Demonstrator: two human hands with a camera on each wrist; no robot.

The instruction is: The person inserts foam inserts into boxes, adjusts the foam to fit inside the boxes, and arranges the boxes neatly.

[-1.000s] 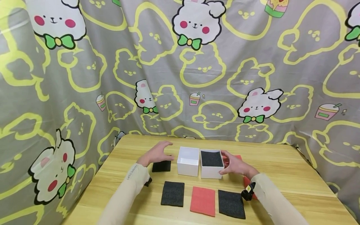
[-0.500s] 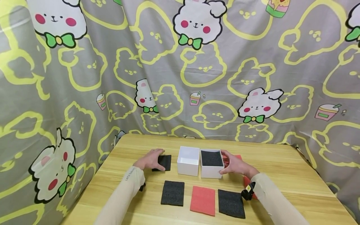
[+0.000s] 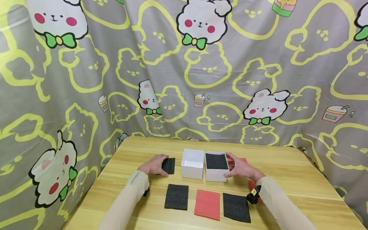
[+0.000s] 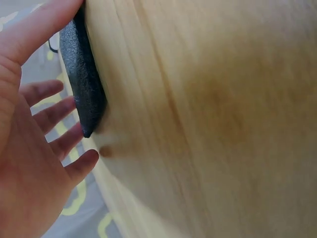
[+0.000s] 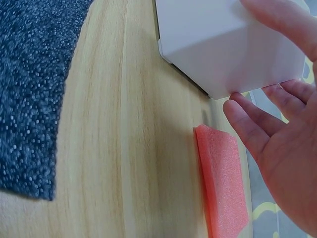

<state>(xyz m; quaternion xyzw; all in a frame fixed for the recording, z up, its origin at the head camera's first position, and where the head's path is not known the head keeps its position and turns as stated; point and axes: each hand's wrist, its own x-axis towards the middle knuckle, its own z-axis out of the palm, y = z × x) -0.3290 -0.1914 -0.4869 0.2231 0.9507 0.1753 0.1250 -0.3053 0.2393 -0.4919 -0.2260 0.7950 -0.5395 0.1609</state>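
Two white boxes stand side by side mid-table. No sheet shows inside the left box (image 3: pixel 192 164). A black foam sheet (image 3: pixel 216 160) lies in the right box (image 3: pixel 217 175). My right hand (image 3: pixel 242 168) holds that box at its right side, thumb at the near corner and fingers behind. My left hand (image 3: pixel 153 165) spans another black foam sheet (image 3: pixel 169 166) left of the boxes. In the left wrist view its thumb reaches the edge of this sheet (image 4: pixel 81 74), while the loosely extended fingers lie along the other side; whether they press it is unclear.
In front of the boxes lie a black foam sheet (image 3: pixel 176 197), a red foam sheet (image 3: pixel 207 204) and another black sheet (image 3: pixel 237 207). Red foam (image 5: pixel 228 181) lies beside the right hand, partly covered in the head view. A patterned curtain (image 3: pixel 218 70) hangs behind the wooden table (image 3: pixel 287 166).
My left hand has moved left and down from beside the left box to the black foam sheet, then stays nearly still. The right hand keeps its hold on the right box.
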